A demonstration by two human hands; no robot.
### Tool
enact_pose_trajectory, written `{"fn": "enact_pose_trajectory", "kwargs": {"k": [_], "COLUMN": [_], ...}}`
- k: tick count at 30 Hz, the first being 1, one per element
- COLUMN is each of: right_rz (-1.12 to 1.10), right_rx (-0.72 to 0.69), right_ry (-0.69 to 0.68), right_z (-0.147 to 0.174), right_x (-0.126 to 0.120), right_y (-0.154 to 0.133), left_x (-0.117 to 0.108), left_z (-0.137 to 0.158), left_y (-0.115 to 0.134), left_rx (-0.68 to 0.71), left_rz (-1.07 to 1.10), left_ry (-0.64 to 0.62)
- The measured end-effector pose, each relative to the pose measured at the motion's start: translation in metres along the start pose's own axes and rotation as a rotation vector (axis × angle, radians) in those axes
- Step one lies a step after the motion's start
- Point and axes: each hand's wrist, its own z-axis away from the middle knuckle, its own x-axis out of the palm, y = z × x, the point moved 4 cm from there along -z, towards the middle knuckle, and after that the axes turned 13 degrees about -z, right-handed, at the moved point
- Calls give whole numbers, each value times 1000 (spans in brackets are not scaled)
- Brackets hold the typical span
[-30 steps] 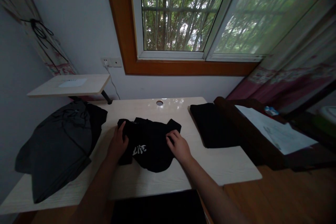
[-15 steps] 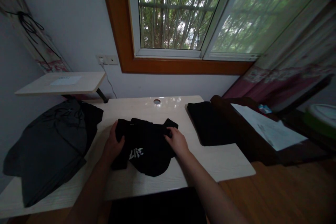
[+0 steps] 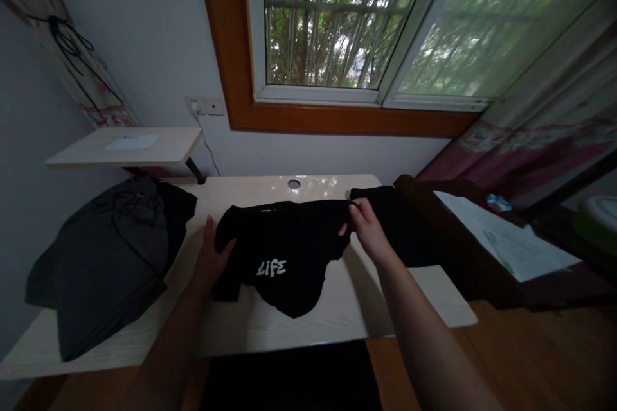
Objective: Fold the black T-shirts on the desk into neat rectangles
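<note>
A black shirt (image 3: 284, 237) with white lettering lies bunched on the pale table (image 3: 270, 343), its right upper part lifted. My right hand (image 3: 366, 228) pinches that upper right corner between thumb and fingers, just in front of a folded black cloth. At the shirt's left edge is my left hand (image 3: 212, 260), its index finger stretched out and its thumb apart, touching the fabric. The undersides of the fingers on that hand are hidden.
A dark grey garment (image 3: 110, 250) is heaped at the left below a small raised shelf (image 3: 168, 148). The folded black cloth (image 3: 409, 231) lies at the right, beside a brown armrest-like piece (image 3: 463, 257) with paper (image 3: 501, 234) on it. A window (image 3: 337, 26) is behind.
My right hand has moved right and up, drawing the shirt's corner with it. The shirt is spread wider and its lettering shows more fully. My left hand's fingers have straightened. The view has shifted slightly.
</note>
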Motion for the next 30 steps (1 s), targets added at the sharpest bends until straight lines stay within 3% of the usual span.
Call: {"fn": "enact_pose_trajectory", "kwargs": {"k": [4,7,9,14,18,21,24,27,30], "right_rz": [-95,-54,91,478,634,650,510,288,40], "right_rx": [-149,-164,-138,-68,-75,-84,-120,-83,184], "right_ry": [98,73,16,-229,-382,-399,-393,-391,-475], "right_z": [-12,-12,-7,18,39,50,59,67,75], "right_x": [-5,-4,-2,3,6,14,31,48,59], "right_y": [-22,-10,7,53,67,67,65,64,65], "left_x": [4,10,14,18,19,17,20,30,31], "left_z": [1,2,3,2,2,5,16,29,34], "left_y": [14,20,22,21,28,35,42,42,40], "left_rx": [143,235,266,299,427,508,580,494,222], "left_rz": [44,67,23,-130,-198,-201,-120,-36,86], "left_ry": [-140,-245,-297,-304,-334,-307,-303,-384,-416]}}
